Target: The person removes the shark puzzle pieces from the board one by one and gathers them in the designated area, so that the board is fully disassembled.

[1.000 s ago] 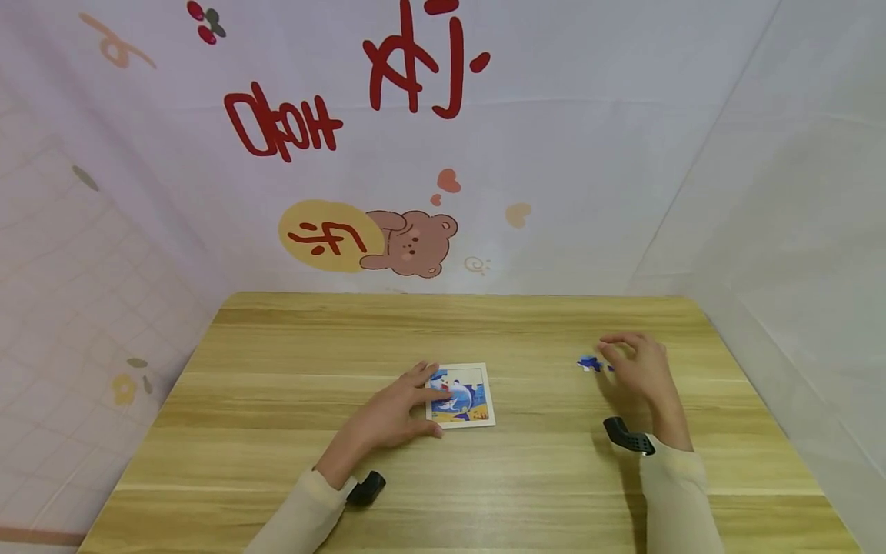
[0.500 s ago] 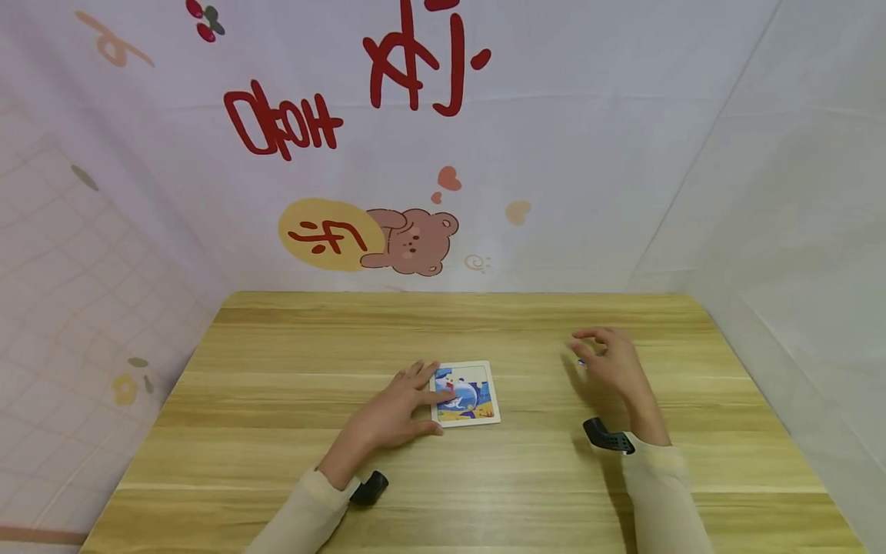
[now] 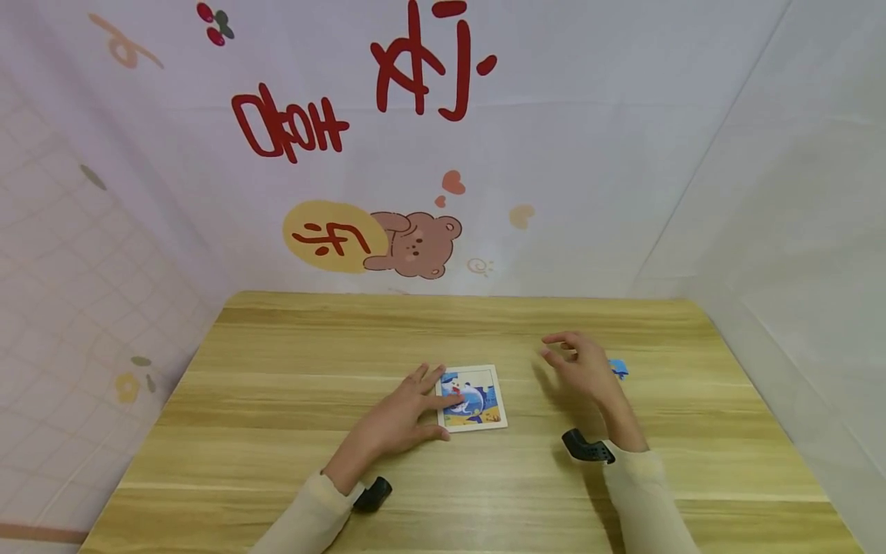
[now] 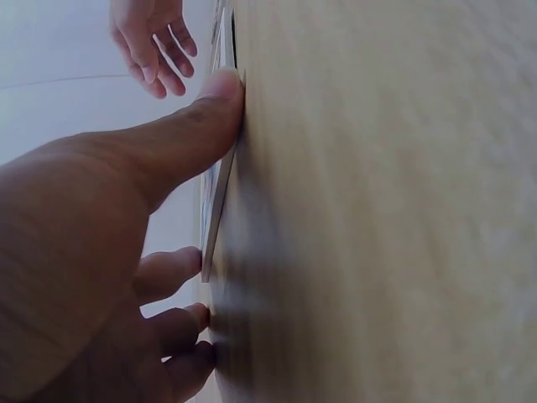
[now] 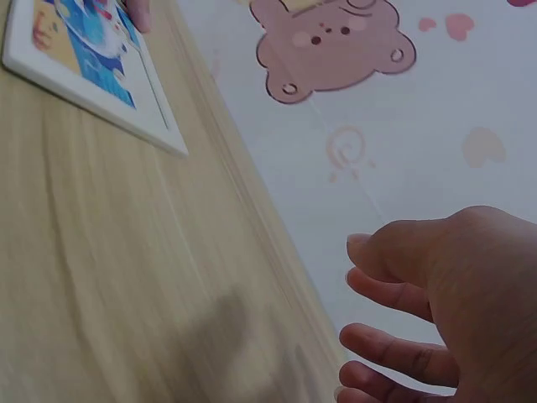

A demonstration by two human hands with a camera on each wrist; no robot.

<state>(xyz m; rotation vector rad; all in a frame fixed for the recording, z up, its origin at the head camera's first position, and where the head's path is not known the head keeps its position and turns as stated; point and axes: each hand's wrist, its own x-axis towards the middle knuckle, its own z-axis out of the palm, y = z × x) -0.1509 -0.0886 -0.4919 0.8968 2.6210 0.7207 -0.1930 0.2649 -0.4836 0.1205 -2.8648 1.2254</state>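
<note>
A white-framed jigsaw puzzle with a blue and yellow sea picture lies flat on the table. My left hand rests on its left side, fingers spread. The index finger presses on the picture, while the thumb touches the board's near edge in the left wrist view. To the right of the puzzle, my right hand hovers above the table, thumb and fingers loosely bent. Nothing shows between its fingertips in the right wrist view. A light-blue puzzle piece lies just right of this hand, partly covered by it.
The wooden table ends against a white cloth backdrop printed with a bear and red characters. Cloth walls stand at both sides. A black wrist camera sits on the right wrist, another black wrist camera on the left.
My right hand has moved left from the loose pieces toward the puzzle, uncovering the light-blue piece. The left hand stays on the puzzle, which shifts slightly right in view.
</note>
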